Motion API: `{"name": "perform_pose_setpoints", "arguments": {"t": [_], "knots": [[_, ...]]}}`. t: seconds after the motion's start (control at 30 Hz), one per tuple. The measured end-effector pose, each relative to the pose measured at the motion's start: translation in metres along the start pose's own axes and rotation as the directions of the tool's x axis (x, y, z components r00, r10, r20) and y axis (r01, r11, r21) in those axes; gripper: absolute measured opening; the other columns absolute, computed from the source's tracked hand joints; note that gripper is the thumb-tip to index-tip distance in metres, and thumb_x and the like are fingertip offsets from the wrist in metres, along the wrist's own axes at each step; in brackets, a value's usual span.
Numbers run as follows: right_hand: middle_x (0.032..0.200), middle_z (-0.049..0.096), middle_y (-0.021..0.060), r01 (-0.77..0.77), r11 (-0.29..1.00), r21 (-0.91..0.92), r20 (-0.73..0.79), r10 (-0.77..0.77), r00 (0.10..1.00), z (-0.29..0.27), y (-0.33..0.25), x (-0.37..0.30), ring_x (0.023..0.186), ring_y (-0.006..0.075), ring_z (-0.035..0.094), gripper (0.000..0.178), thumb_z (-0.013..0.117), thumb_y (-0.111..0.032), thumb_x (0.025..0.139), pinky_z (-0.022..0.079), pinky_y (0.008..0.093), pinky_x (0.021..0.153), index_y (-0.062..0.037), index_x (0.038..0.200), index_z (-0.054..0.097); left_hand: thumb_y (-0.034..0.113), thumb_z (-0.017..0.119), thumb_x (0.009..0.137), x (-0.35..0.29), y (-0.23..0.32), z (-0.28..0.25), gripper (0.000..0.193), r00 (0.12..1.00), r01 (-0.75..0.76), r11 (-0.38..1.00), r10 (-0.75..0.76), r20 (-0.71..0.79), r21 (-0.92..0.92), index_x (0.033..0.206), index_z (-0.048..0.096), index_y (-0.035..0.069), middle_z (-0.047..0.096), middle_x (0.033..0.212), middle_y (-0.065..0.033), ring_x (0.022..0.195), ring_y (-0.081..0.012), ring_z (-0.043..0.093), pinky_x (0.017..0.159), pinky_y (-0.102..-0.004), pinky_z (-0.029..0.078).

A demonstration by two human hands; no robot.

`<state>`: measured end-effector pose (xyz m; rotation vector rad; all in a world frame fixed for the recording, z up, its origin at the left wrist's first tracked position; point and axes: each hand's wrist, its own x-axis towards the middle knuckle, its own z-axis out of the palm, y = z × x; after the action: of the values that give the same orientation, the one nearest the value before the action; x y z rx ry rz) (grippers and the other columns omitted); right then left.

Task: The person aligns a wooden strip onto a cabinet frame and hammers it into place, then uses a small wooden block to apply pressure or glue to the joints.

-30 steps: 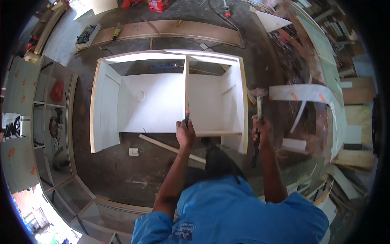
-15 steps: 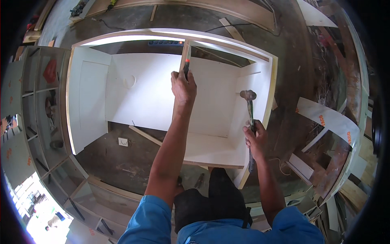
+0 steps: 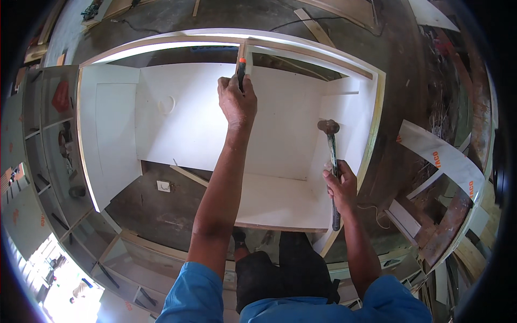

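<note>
My left hand (image 3: 237, 102) reaches forward over the white cabinet frame (image 3: 186, 118), palm down. Its fingers are closed round a slim black tool with an orange end (image 3: 242, 69); its exact kind does not show. The tool is at the short upright divider (image 3: 249, 58) below the cabinet's far rail. On the right, my right hand (image 3: 341, 183) grips a hammer (image 3: 332, 148) by its dark handle. The hammer's rusty head points away from me, above the cabinet's right inner side.
A grey compartmented cabinet (image 3: 48, 129) stands along the left. Bent laminate offcuts (image 3: 441, 151) and wood scraps lie at the right. On the floor are a small white square box (image 3: 163, 186) and a wood strip (image 3: 188, 175). A dark cable (image 3: 301, 20) runs behind.
The view has shifted, so the cabinet looks larger. My left hand and the black tool sit slightly further up and left in the picture. The hammer stays in my right hand, nearly still.
</note>
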<state>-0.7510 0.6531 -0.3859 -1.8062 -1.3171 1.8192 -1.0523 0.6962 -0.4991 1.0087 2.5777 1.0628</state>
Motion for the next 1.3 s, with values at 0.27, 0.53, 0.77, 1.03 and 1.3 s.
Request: {"name": "perform_pose_setpoints", "arguments": {"t": [0.27,0.53,0.77,1.03,1.3], "knots": [[0.069,0.049,-0.0053,0.023,1.000,-0.020,0.040,-0.022,0.999,-0.010,0.007,0.012,0.050,0.0017,0.041,0.027,0.071,-0.024,0.092,0.033,0.0199,0.044,-0.0073,0.107,0.056,0.027,0.061,0.096,0.003,0.004,0.005,0.028,1.000,-0.011,0.999,0.011,0.021,0.031,0.096,0.070,0.000,0.054,0.086,-0.0111,0.078,-0.0267,0.057,0.074,-0.0424,0.049],[0.070,0.049,-0.0052,0.015,0.999,-0.030,0.044,-0.014,0.999,-0.015,0.016,0.017,0.050,0.0015,0.041,0.027,0.071,-0.023,0.092,0.033,0.0198,0.043,-0.0077,0.108,0.056,0.027,0.061,0.096,0.007,0.004,0.002,0.028,0.999,-0.031,0.999,0.031,0.038,0.019,0.096,0.069,0.000,0.053,0.085,-0.0111,0.075,-0.0265,0.057,0.071,-0.0427,0.049],[0.070,0.050,-0.0049,0.024,0.999,-0.044,0.053,-0.021,0.998,-0.013,0.020,0.019,0.050,0.0017,0.041,0.029,0.071,-0.024,0.092,0.033,0.0199,0.043,-0.0071,0.109,0.056,0.026,0.061,0.096,0.005,0.004,-0.001,0.028,0.997,-0.060,0.998,0.060,0.041,0.008,0.095,0.069,-0.001,0.053,0.083,-0.0110,0.072,-0.0258,0.056,0.069,-0.0420,0.048],[0.069,0.048,-0.0051,0.025,0.997,-0.068,0.059,-0.021,0.998,-0.007,0.017,0.020,0.051,0.0019,0.041,0.033,0.072,-0.027,0.091,0.034,0.0201,0.044,-0.0052,0.110,0.056,0.026,0.061,0.096,0.008,0.003,0.000,0.028,0.997,-0.070,0.997,0.069,0.045,0.018,0.094,0.069,0.000,0.053,0.083,-0.0112,0.073,-0.0266,0.057,0.068,-0.0422,0.048],[0.066,0.045,-0.0059,-0.015,0.995,-0.098,0.061,0.021,0.998,-0.002,0.013,0.018,0.049,0.0020,0.041,0.039,0.074,-0.033,0.089,0.034,0.0208,0.044,-0.0053,0.110,0.057,0.026,0.060,0.096,0.008,0.002,0.003,0.028,0.998,-0.058,0.998,0.057,0.024,0.030,0.092,0.068,0.000,0.054,0.083,-0.0113,0.074,-0.0273,0.057,0.069,-0.0430,0.048]]}}
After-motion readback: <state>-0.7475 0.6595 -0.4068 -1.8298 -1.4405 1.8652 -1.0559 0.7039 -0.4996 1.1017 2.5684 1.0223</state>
